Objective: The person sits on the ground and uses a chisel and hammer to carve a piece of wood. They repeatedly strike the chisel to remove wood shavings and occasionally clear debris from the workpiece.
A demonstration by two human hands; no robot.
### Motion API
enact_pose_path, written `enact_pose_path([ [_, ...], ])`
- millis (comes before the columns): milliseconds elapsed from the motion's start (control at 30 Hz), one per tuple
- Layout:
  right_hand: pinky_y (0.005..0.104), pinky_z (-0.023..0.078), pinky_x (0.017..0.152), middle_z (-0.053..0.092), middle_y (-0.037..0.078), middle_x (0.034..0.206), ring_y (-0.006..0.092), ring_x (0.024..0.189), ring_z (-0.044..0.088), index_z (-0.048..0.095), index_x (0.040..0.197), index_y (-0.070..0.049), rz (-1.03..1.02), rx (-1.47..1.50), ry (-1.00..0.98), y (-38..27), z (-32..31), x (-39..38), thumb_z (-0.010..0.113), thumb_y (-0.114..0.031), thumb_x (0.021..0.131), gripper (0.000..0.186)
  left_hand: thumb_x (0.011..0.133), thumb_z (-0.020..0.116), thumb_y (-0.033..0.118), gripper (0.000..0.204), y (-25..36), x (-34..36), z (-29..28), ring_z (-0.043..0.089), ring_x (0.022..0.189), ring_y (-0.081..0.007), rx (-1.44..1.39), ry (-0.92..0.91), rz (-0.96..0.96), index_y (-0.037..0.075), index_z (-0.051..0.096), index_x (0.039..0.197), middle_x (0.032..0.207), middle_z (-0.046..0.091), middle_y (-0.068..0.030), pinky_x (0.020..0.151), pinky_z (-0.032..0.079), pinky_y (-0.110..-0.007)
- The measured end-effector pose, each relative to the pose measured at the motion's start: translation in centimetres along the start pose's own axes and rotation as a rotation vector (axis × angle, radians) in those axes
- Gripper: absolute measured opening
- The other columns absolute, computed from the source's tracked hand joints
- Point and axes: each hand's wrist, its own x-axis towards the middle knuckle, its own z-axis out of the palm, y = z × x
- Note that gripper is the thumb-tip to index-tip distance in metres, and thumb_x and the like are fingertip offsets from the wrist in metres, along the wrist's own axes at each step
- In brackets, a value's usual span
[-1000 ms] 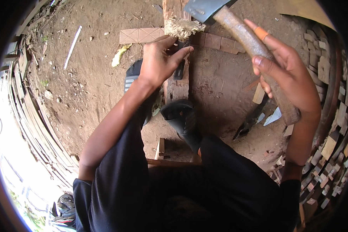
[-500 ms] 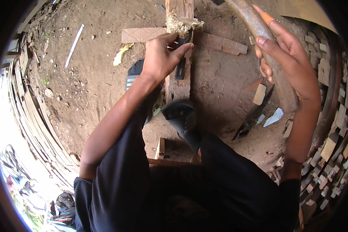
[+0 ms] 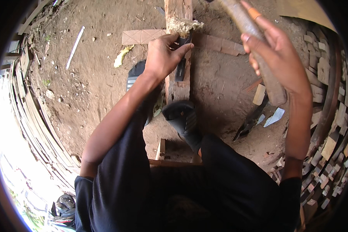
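My left hand [image 3: 162, 56] grips a dark bar-like tool [image 3: 180, 69], apparently a chisel, with a pale, frayed top [image 3: 185, 25]. The tool lies against a weathered wooden beam [image 3: 178, 87]. My right hand [image 3: 278, 58], an orange band round one finger, is closed on an axe's wooden handle [image 3: 245, 21], raised to the right of the beam; the axe head is mostly outside the top of the picture. A reddish patterned strip [image 3: 141, 36] lies crosswise at the beam.
My sandalled feet [image 3: 179, 120] flank the beam on dirt ground [image 3: 85, 96]. Stacked offcuts [image 3: 328, 147] line the right, long planks [image 3: 38, 127] the left. A pale sheet [image 3: 301, 11], a white strip [image 3: 74, 48], a yellow scrap [image 3: 121, 56] and several wood pieces [image 3: 259, 94] lie around.
The axe and my right hand have shifted up, and most recently leftward; its head has left the picture. My left hand stays on the dark tool at the beam.
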Motion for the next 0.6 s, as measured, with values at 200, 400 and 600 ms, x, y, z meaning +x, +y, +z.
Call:
enact_pose_path([
  [200, 0.0186, 0.044, 0.048, 0.054, 0.001, 0.078, 0.0046, 0.053, 0.049, 0.034, 0.150, -0.014, 0.103, -0.034, -0.150, 0.2, -1.0, 0.0, 0.056, -0.017, 0.096, 0.058, 0.080, 0.079, 0.029, 0.036, 0.1, 0.2, -0.4, 0.064, 0.070, -0.0121, 0.052, 0.007, 0.031, -0.004, 0.069, 0.089, 0.076, 0.069, -0.0129, 0.065, 0.051, -0.031],
  [400, 0.0222, 0.047, 0.053, 0.056, 0.004, 0.080, 0.0086, 0.058, 0.052, 0.023, 0.150, -0.004, 0.094, -0.012, -0.019, -2.9, -1.0, 0.4, 0.055, -0.009, 0.095, 0.063, 0.080, 0.078, 0.029, 0.036, -0.1, 0.3, 0.4, 0.063, 0.069, -0.0120, 0.071, 0.003, 0.074, -0.004, 0.069, 0.089, 0.077, 0.069, -0.0126, 0.064, 0.050, -0.030],
  [600, 0.0186, 0.044, 0.045, 0.054, 0.001, 0.077, 0.0047, 0.051, 0.049, 0.036, 0.149, -0.014, 0.042, -0.151, -0.250, -0.3, -1.8, 1.5, 0.056, -0.016, 0.096, 0.056, 0.080, 0.079, 0.028, 0.036, -0.2, 0.1, 0.3, 0.063, 0.069, -0.0120, 0.062, 0.012, 0.072, -0.004, 0.069, 0.093, 0.079, 0.070, -0.0134, 0.064, 0.051, -0.031],
])
